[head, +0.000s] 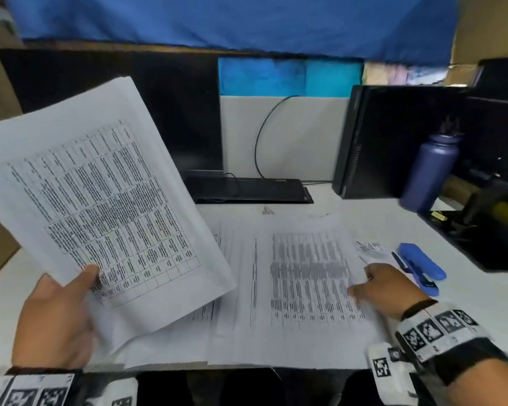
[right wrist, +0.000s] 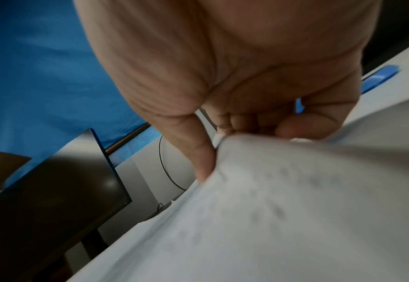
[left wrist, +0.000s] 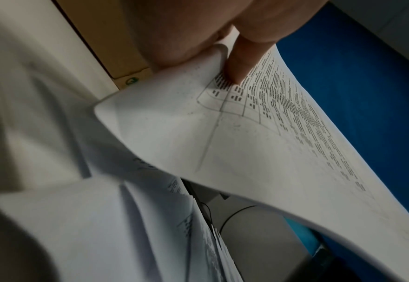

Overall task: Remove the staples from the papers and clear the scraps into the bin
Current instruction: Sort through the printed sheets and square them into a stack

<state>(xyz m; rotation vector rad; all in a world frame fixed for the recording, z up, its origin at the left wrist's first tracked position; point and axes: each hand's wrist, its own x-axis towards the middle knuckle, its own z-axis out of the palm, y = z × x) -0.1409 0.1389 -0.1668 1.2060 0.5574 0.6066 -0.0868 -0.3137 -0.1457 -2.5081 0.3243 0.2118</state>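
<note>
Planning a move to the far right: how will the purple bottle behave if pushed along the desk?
The purple bottle stands tall and narrow, so a push near its lid would probably tip it; low down it should slide. It looks like metal, so likely rigid. Whether it is full, hence heavy, cannot be told.

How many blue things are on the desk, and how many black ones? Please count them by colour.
Blue: 2, the stapler and the bottle.
Black: 3, the monitor, the keyboard and the computer case.
Total: 5.
</note>
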